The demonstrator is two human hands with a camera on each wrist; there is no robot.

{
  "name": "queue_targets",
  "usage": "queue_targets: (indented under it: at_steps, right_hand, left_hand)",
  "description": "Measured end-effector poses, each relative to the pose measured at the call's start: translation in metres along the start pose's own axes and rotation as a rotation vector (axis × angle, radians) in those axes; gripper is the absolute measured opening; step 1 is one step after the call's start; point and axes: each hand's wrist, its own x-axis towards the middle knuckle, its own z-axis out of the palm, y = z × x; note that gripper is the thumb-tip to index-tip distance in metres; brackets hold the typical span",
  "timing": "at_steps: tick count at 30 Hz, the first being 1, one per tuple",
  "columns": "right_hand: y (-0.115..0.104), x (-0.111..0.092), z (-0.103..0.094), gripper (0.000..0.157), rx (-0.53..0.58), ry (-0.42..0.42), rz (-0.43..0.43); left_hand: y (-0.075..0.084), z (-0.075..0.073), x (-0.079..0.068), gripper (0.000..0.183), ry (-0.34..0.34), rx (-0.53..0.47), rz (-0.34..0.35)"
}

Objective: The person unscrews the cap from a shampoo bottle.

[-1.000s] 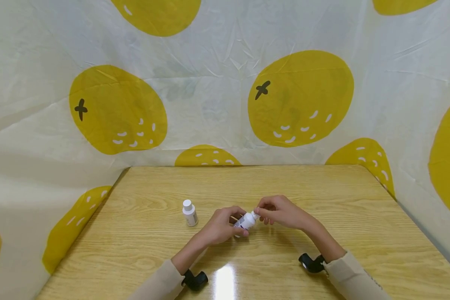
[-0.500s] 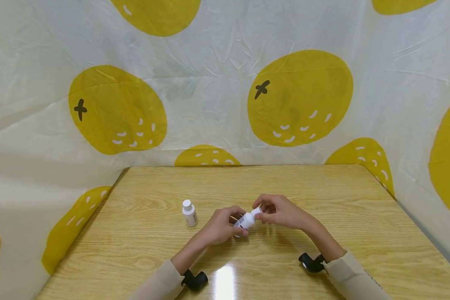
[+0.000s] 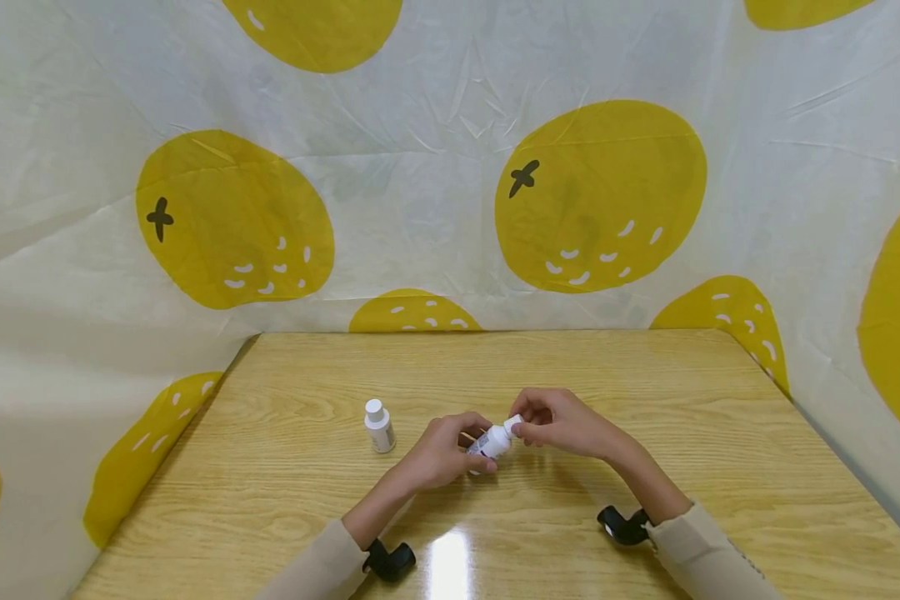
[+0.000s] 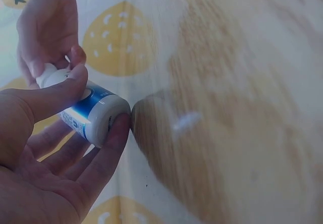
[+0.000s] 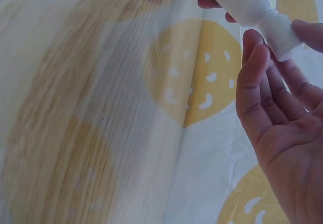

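My left hand (image 3: 441, 454) grips a small white bottle (image 3: 492, 442) round its body, tilted with its top toward the right. A blue band on its label and its round base show in the left wrist view. With thumb and fingers my right hand (image 3: 562, 423) pinches the white cap (image 3: 513, 426) at the bottle's neck; in the right wrist view the cap (image 5: 282, 36) sits on the neck. A second white bottle (image 3: 380, 427) with a white cap stands upright on the table, left of my left hand.
The wooden table (image 3: 315, 375) has a bright light reflection near its front. A white cloth (image 3: 412, 217) with large yellow fruit prints hangs behind and at both sides. Black wrist cameras (image 3: 390, 561) are on both wrists.
My right fingers have shifted their hold at the cap, uncovering more of it midway and then closing on it again. The left hand and both bottles stay nearly in place.
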Motion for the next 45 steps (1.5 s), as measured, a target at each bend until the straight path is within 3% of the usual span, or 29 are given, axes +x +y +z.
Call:
queue_targets:
  at_steps: [17,34,45]
  right_hand:
    - [0.0,-0.001,-0.007,0.017,-0.028,0.036,-0.125]
    - [-0.002,-0.008,-0.026,0.019,-0.032,0.164,-0.084]
    - [-0.001,-0.013,-0.036,0.02,-0.054,0.196,-0.028]
  left_hand:
    - [0.0,0.002,0.0,0.041,0.012,0.003,0.005]
    - [0.0,0.006,0.001,0.043,0.095,0.001,0.049]
    - [0.001,0.004,0.003,0.043,0.138,-0.151,0.03]
